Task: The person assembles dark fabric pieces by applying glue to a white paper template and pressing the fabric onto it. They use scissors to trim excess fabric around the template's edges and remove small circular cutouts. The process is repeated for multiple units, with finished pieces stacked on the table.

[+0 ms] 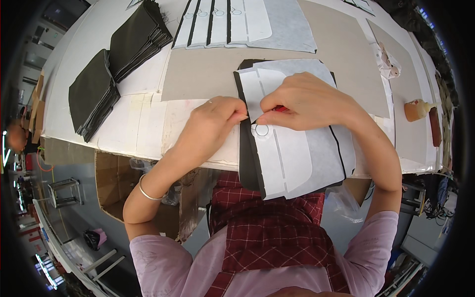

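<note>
In front of me lies a black sheet piece faced with white panels (pixel 284 153), its near end hanging over the table edge. A thin grey strip runs along the white facing, and a small circle is drawn near its left side. My left hand (pixel 213 121) is closed in a pinch at the piece's left black edge. Over the middle of the piece, my right hand (pixel 307 101) is closed round a small red tool (pixel 279 109). Its dark tip points at the left edge, close to my left fingertips. The fingers hide most of the tool, so its kind does not show.
Two stacks of black pieces (pixel 91 91) lie at the left. Overlapping white-faced pieces (pixel 222 22) are laid out at the far side on grey board (pixel 341 44). A small amber bottle (pixel 415 110) and a crumpled white wrapper (pixel 387 64) are at the right. A cardboard box (pixel 111 185) stands below the table.
</note>
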`<action>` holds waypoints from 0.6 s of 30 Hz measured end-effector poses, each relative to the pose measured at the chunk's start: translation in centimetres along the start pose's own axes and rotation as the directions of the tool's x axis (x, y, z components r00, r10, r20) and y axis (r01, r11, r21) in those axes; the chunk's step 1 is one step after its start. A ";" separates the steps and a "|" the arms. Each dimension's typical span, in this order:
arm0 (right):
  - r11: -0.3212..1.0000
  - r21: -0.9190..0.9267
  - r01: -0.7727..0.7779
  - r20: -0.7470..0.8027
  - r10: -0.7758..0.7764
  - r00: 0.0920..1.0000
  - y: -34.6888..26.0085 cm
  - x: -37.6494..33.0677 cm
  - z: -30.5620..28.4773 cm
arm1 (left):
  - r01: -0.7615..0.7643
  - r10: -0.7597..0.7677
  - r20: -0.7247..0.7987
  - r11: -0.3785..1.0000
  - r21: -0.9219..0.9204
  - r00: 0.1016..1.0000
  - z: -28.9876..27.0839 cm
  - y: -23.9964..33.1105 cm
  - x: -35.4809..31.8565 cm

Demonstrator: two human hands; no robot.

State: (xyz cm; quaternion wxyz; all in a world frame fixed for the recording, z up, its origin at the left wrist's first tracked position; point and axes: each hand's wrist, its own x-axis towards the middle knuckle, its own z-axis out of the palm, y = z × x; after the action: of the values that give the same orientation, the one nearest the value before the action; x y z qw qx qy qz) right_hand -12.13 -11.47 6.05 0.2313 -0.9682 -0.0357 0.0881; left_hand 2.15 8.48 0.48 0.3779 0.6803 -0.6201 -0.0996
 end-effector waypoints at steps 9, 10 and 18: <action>0.865 0.098 -0.493 -0.427 0.484 0.764 2.7 -13.2 0.5 | 0.417 -0.524 0.026 0.705 0.574 0.851 -11.8 4.3 -11.6; 0.844 0.104 -0.526 -0.471 0.507 0.721 3.0 -14.4 2.0 | 0.426 -0.512 0.124 0.807 0.410 0.850 -11.2 3.8 -12.4; 0.864 0.350 -0.362 -0.450 0.494 0.744 1.8 -15.0 5.7 | 0.809 -0.282 0.772 0.363 -0.463 0.569 0.9 4.6 -8.6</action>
State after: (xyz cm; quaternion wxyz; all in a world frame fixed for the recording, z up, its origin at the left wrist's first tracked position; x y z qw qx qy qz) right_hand -27.87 -12.17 2.52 0.3203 -0.9009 0.2647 -0.1252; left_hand -3.69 16.33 -0.09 0.3685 0.5472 -0.3051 -0.6868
